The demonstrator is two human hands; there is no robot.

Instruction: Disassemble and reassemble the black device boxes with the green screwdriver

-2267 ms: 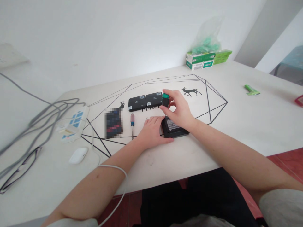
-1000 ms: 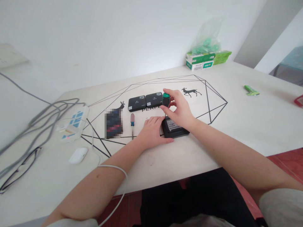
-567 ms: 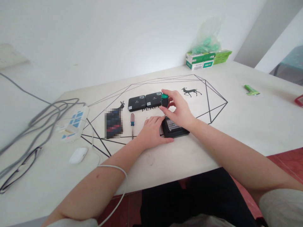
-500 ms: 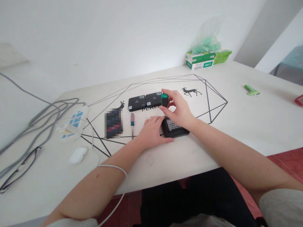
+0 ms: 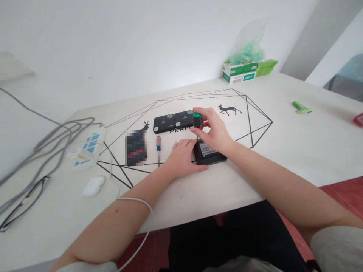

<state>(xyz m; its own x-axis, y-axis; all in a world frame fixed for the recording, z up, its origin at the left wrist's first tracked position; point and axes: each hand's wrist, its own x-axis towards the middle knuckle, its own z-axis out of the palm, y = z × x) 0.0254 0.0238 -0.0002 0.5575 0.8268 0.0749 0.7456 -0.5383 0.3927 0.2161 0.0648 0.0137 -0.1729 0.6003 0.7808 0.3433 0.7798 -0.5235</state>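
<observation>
My right hand [image 5: 214, 130] grips the green and black handle of a screwdriver [image 5: 197, 119], which stands upright over the far left corner of a black box [image 5: 212, 155] with a label on top. The screwdriver's tip is hidden. Against the left side of that box rests my left hand [image 5: 184, 156], its thumb stretched along the near edge and its fingers at the far corner. Two flat black boxes, one on the left [image 5: 163, 123] and one on the right [image 5: 183, 119], lie side by side behind my hands.
A second screwdriver [image 5: 159, 147] and a blurred dark item [image 5: 136, 148] lie left of my hands. Farther left are a white case [image 5: 94, 186], a power strip [image 5: 92, 145], grey cables and glasses [image 5: 25, 200]. Green boxes [image 5: 241, 69] stand at the back; a white cable crosses my left forearm.
The screwdriver handle has turned slightly in my right hand, and the fingers on it have shifted a little. My left hand stays in place.
</observation>
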